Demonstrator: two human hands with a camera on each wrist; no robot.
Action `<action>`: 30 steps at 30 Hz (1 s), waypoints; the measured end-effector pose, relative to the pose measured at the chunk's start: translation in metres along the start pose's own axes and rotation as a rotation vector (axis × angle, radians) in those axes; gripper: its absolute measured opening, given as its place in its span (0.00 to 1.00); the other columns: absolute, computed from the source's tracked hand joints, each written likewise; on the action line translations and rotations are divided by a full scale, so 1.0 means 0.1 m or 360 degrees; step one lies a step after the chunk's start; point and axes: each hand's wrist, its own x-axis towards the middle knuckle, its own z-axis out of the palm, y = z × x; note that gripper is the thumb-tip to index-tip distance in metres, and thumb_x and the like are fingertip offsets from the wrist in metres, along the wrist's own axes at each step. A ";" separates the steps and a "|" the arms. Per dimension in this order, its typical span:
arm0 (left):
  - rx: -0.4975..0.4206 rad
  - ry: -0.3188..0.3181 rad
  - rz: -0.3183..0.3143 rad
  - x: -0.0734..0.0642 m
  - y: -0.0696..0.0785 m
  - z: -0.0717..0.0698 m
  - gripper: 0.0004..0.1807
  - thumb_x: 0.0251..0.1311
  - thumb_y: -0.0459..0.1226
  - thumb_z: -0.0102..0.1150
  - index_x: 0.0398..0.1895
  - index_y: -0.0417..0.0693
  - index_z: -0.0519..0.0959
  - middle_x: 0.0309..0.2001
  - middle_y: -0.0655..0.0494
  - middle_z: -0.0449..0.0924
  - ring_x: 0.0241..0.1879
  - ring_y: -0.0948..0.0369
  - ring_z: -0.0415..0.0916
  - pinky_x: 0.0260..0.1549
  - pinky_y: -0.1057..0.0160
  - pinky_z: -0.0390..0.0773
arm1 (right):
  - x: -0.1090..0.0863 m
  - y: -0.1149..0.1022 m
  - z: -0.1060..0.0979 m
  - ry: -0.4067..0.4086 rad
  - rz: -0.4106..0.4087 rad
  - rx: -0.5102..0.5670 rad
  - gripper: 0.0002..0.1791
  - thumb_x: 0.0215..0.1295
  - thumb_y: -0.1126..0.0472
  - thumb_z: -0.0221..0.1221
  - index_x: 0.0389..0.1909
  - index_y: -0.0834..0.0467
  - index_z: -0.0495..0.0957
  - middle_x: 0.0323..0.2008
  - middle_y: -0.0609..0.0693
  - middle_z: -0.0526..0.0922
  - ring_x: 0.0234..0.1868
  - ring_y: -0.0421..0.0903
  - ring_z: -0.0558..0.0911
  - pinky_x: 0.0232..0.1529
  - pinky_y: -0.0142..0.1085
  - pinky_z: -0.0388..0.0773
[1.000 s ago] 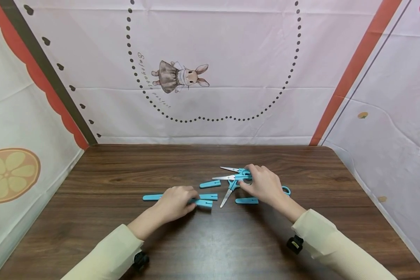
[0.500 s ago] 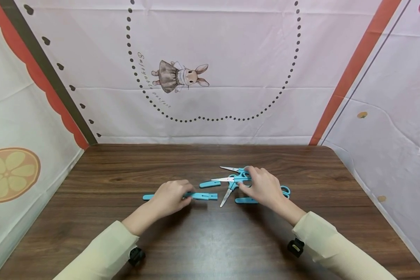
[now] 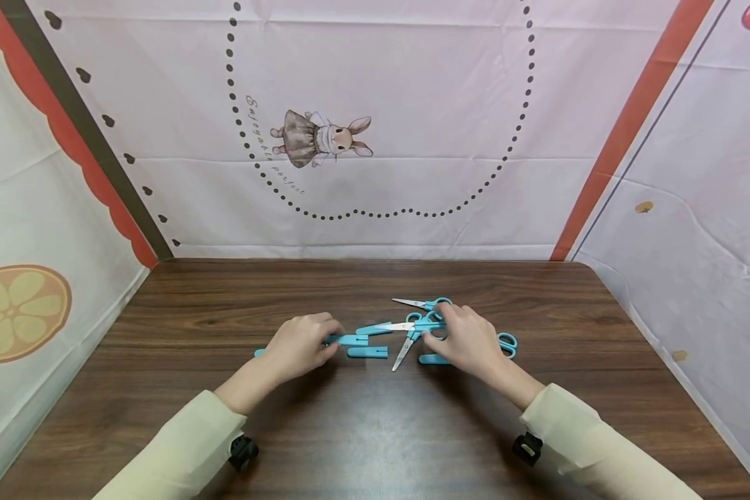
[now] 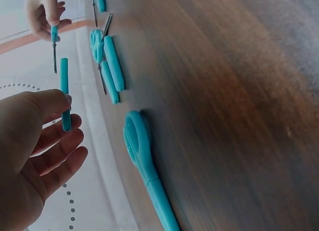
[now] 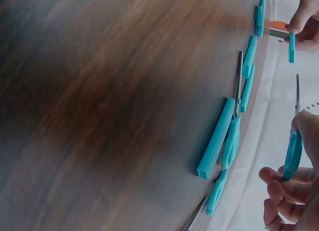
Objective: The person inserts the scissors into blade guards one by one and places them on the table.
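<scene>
My left hand (image 3: 300, 347) pinches a light-blue blade cap (image 4: 65, 94) between thumb and finger, held above the table with its slotted end toward the right. My right hand (image 3: 471, 340) grips a small pair of scissors (image 5: 294, 146) by its blue handles. Their silver blades point left toward the cap, with a gap between the two in both wrist views. Beneath the left hand lies a pair of capped scissors (image 4: 139, 146), mostly hidden in the head view. Below the held pair, other scissors (image 3: 403, 353) lie with bare blades pointing toward me.
Another bare-bladed pair of scissors (image 3: 414, 303) lies behind. Loose blue caps rest nearby: a rear cap (image 3: 370, 329), a middle cap (image 3: 367, 353) and a right cap (image 3: 433, 359), partly covered by my right hand. Scissor handles (image 3: 507, 344) show beyond the right wrist.
My left hand has carried the cap up and away from me, a little leftward, off the front of the other cap. The scissors in my right hand have dipped slightly and shifted a little left.
</scene>
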 end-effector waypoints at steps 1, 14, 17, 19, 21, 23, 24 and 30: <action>-0.0001 0.0002 -0.0006 0.00 0.00 -0.01 0.07 0.50 0.38 0.67 0.33 0.51 0.81 0.31 0.62 0.77 0.23 0.69 0.72 0.19 0.72 0.69 | 0.00 -0.01 0.00 0.0000 0.0002 0.0006 0.22 0.50 0.46 0.62 0.41 0.57 0.77 0.19 0.43 0.71 0.19 0.41 0.69 0.12 0.31 0.60; -0.0005 0.0000 -0.0036 0.01 0.00 -0.01 0.08 0.51 0.38 0.65 0.35 0.49 0.81 0.32 0.59 0.79 0.23 0.68 0.74 0.17 0.73 0.68 | -0.04 -0.05 0.02 -0.0079 0.0041 0.0005 0.23 0.50 0.45 0.62 0.43 0.55 0.76 0.20 0.42 0.72 0.21 0.40 0.70 0.14 0.31 0.62; -0.0004 0.0012 -0.0024 0.02 0.00 0.00 0.08 0.51 0.38 0.66 0.35 0.50 0.81 0.32 0.59 0.79 0.23 0.68 0.74 0.17 0.74 0.68 | -0.05 -0.06 0.03 -0.0087 0.0030 0.0015 0.22 0.50 0.45 0.62 0.42 0.56 0.77 0.19 0.42 0.70 0.20 0.39 0.69 0.14 0.31 0.61; -0.0002 0.0014 -0.0016 0.03 0.01 0.01 0.07 0.51 0.38 0.65 0.35 0.50 0.82 0.32 0.59 0.79 0.23 0.68 0.74 0.17 0.74 0.68 | -0.06 -0.07 0.04 -0.0086 0.0019 0.0022 0.23 0.51 0.45 0.62 0.42 0.56 0.77 0.19 0.42 0.70 0.20 0.39 0.68 0.14 0.30 0.61; 0.0007 0.0013 -0.0007 0.04 0.02 0.02 0.07 0.51 0.38 0.65 0.35 0.50 0.82 0.32 0.60 0.79 0.23 0.67 0.74 0.18 0.73 0.69 | -0.06 -0.08 0.05 -0.0079 0.0006 0.0019 0.23 0.50 0.45 0.62 0.42 0.56 0.77 0.19 0.42 0.70 0.20 0.39 0.67 0.14 0.30 0.61; 0.0007 0.0014 -0.0002 0.04 0.02 0.03 0.07 0.52 0.39 0.65 0.35 0.50 0.82 0.32 0.60 0.80 0.24 0.67 0.75 0.19 0.73 0.70 | -0.07 -0.09 0.07 -0.0069 -0.0005 0.0013 0.23 0.50 0.45 0.62 0.43 0.56 0.77 0.19 0.42 0.71 0.20 0.39 0.67 0.14 0.30 0.61; 0.0005 0.0014 0.0003 0.04 0.02 0.04 0.07 0.52 0.39 0.65 0.35 0.50 0.82 0.32 0.60 0.80 0.24 0.67 0.75 0.19 0.73 0.71 | -0.07 -0.10 0.07 -0.0063 -0.0012 0.0008 0.24 0.50 0.45 0.62 0.43 0.56 0.77 0.19 0.42 0.71 0.20 0.39 0.67 0.14 0.30 0.61; -0.0036 0.0003 0.0010 0.06 0.05 0.05 0.08 0.52 0.39 0.65 0.35 0.49 0.82 0.33 0.60 0.80 0.24 0.69 0.74 0.20 0.73 0.70 | -0.08 -0.11 0.09 -0.0029 -0.0036 0.0002 0.25 0.49 0.45 0.63 0.44 0.56 0.77 0.20 0.43 0.73 0.19 0.37 0.67 0.12 0.29 0.60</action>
